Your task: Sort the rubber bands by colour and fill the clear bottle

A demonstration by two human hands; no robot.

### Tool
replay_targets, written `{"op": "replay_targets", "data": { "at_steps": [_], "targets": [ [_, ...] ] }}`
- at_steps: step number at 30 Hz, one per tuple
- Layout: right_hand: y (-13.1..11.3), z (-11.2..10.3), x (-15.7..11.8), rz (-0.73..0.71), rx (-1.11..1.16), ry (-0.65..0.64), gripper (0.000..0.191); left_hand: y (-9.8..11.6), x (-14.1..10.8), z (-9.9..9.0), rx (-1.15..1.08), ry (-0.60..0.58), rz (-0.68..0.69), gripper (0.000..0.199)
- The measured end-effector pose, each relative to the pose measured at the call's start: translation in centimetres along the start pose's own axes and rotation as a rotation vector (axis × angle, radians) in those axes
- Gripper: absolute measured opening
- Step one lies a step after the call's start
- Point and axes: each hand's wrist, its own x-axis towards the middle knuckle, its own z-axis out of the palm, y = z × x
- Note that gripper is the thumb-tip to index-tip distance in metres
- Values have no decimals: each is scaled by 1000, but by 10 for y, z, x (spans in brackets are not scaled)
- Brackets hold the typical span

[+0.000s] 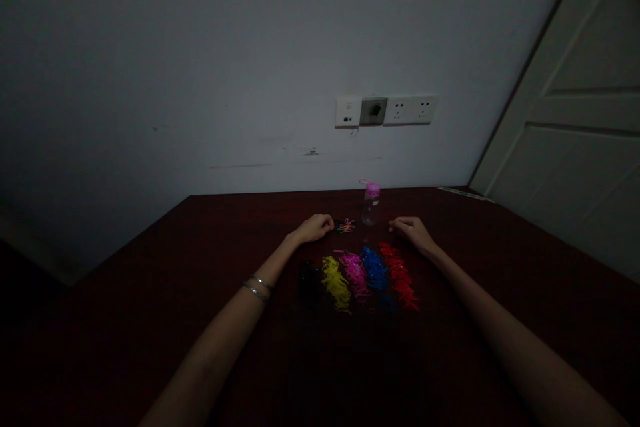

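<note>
"While your left hand curls beside the multicoloured cluster, which step is this?"

"Working that cluster, I judge. Your right hand is folded nearly closed; I can't tell if either grips anything. Another pick calls for a fine pinch."

"Room?"

"Strand piles lie nearer you; the far edge of the worktop runs behind the bottle, with wider room leftward."

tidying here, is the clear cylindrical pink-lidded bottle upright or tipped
Upright: the clear cylindrical bottle stands on the dark-red table, pink lid uppermost.
</note>
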Motion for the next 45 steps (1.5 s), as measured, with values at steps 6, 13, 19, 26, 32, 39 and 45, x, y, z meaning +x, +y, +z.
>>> {"op": "replay_targets", "data": {
  "at_steps": [6,13,19,26,32,39,45],
  "targets": [
    [6,-1,4,-2,27,-8,34,8,-13,-22,-70,38,61,17],
    [12,-1,8,-15,9,-21,36,23,-57,-51,-71,-65,-27,13],
    [16,-1,10,-13,-8,-18,37,24,-90,-56,-59,-140,-43,10],
    [9,-2,7,-12,-20,-21,36,25,-107,-55,15,-180,-67,16],
    [8,0,6,-8,-33,-32,35,14,-108,-58,69,-138,-49,27],
    [7,2,6,-48,-79,-42,35,-22,-90,-55,158,-11,-126,27],
    [4,3,5,-81,-130,-57,35,-39,-63,-43,237,237,-333,26]
  ]
}}
